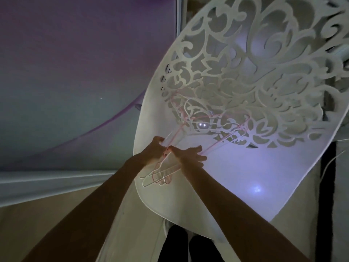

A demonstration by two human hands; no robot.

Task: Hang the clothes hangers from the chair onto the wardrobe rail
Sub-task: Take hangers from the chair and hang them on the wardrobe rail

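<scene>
Both my left hand (155, 148) and right hand (190, 155) grip a bundle of hangers (188, 129) at the chair's (236, 186) left edge.

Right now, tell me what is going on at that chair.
A person is bent over a white plastic chair with a cut-out scroll-pattern back, gathering a bunch of thin pink and white wire clothes hangers that lie on its seat. The left hand and the right hand both grip the bunch near the hooks, which point toward the person. The hangers are still on the chair; no wardrobe rail is in view, and the light is dim.
</scene>
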